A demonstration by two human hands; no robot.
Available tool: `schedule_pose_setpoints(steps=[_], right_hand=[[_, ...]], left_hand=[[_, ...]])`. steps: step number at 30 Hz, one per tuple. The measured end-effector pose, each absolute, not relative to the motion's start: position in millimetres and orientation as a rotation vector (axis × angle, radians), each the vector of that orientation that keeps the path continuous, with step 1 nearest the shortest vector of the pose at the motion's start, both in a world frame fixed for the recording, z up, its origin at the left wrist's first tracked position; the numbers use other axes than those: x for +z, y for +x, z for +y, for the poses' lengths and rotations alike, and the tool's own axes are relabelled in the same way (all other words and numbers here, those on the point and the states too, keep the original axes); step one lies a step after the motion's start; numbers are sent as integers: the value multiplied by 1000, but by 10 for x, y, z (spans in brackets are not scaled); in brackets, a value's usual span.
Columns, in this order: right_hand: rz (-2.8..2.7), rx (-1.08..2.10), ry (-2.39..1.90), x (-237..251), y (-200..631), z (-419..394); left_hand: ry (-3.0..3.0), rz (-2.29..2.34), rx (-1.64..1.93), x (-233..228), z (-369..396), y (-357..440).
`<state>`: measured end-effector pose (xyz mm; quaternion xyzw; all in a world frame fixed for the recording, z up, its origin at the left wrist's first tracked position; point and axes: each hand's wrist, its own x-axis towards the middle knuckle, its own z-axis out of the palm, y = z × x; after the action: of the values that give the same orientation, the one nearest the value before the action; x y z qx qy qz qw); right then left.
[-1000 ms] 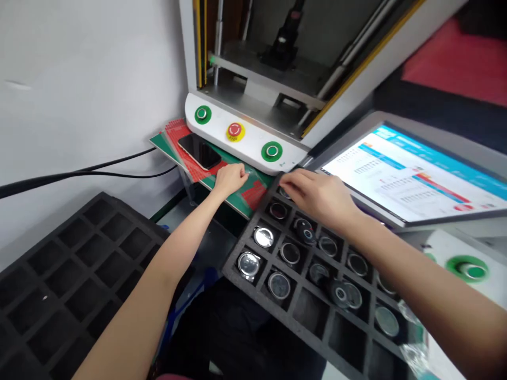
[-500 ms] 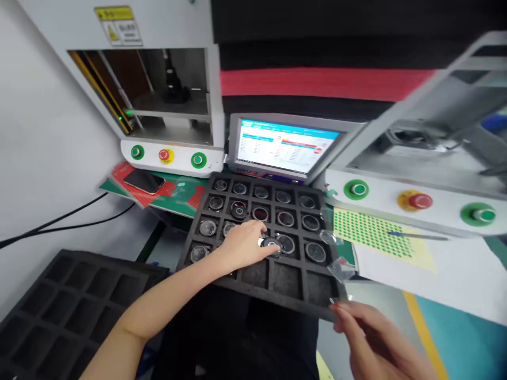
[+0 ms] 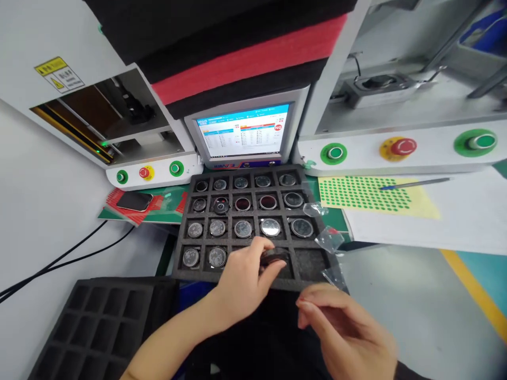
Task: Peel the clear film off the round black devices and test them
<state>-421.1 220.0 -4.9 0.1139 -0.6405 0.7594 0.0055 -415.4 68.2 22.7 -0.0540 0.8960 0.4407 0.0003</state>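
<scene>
The left hand is pinched on one thick, dark, round watch case, held over the front row of a black foam tray. The right hand is near the tray's front edge, thumb and fingertips together; whether anything is between them, I cannot tell. Seventeen round, glass-faced watch bodies show in the compartments: five in each of three rows, two in front. Three crumpled clear plastic pieces lie along its right edge.
</scene>
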Motion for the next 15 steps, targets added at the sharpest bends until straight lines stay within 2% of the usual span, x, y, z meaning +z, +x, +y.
schedule_pose_setpoints(steps=[3,6,10,15], right_hand=[[-1934,2664,216,-21,-4209,2134],[-1846,2882,134,-7,-4206,2151],[-1768,3099,97,42,-4215,2283],[-1784,3408,174,89,-4253,2433]], left_hand=[[-97,2595,1686,297,823,-4015],[117,2590,1819,370,872,-3905],[446,2469,1725,497,759,-3859],[301,2170,1688,598,618,-3924]])
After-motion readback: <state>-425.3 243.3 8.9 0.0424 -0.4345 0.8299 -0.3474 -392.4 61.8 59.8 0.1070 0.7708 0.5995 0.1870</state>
